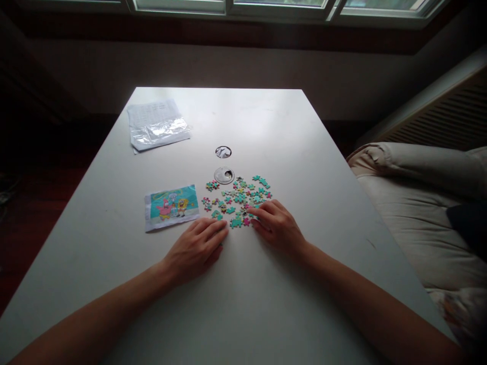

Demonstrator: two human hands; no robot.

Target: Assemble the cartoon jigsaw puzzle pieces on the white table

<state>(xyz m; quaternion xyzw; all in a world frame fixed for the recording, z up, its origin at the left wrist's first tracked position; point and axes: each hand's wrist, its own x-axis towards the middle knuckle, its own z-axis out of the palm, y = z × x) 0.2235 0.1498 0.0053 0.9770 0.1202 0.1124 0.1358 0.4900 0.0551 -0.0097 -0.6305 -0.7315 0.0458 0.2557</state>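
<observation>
Small jigsaw puzzle pieces (236, 223), mostly teal with some pink and yellow, lie loosely in a patch on the white table (323, 284). My right hand (279, 225) is at the near right edge of this patch, index finger stretched onto the pieces and thumb apart below it; no held piece shows. My left hand (200, 241) rests on the table at the near left edge, fingers stretched out and side by side, tips beside the pieces. Whatever is under its palm is hidden. Left of the pieces lies a picture sheet (173, 207) with cartoon figures.
A clear plastic bag (162, 132) with papers lies at the table's far left. Beyond the pieces are a round hole (223, 151) and a round grommet (224, 175) in the tabletop. A cushioned seat (395, 218) stands along the right side, windows behind.
</observation>
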